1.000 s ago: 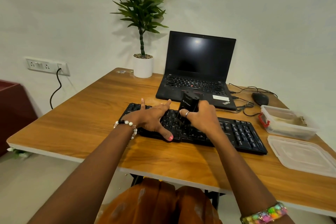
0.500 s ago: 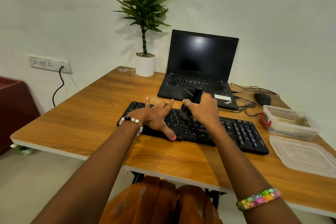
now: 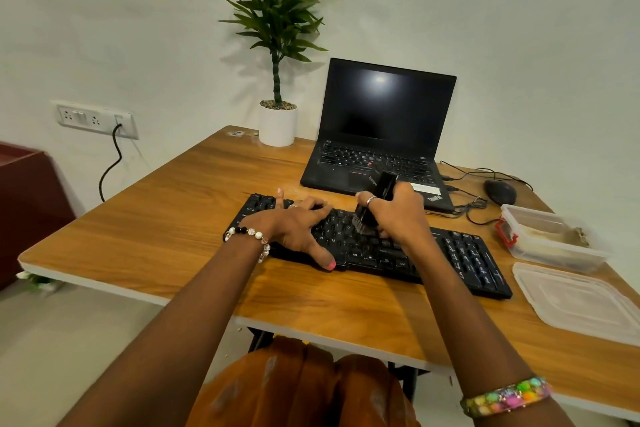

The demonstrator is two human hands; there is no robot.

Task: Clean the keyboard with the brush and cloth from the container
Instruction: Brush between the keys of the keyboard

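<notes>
A black keyboard (image 3: 460, 255) lies across the middle of the wooden table (image 3: 156, 236). My left hand (image 3: 294, 225) rests flat on the keyboard's left half, fingers spread and thumb at the front edge. My right hand (image 3: 398, 215) grips a black brush (image 3: 379, 191) by its handle, tilted, with the bristles down on the keys near the keyboard's middle. A clear plastic container (image 3: 550, 246) with red clips stands at the right, with a pale cloth (image 3: 540, 236) inside it.
The container's clear lid (image 3: 581, 302) lies in front of it at the right edge. An open black laptop (image 3: 384, 128) stands behind the keyboard, a potted plant (image 3: 277, 121) at its left, a black mouse (image 3: 500, 191) and cables (image 3: 471, 208) at its right.
The brush has tilted and shifted a little right along the keys under my right hand. My left hand has stayed flat on the keyboard's left half.
</notes>
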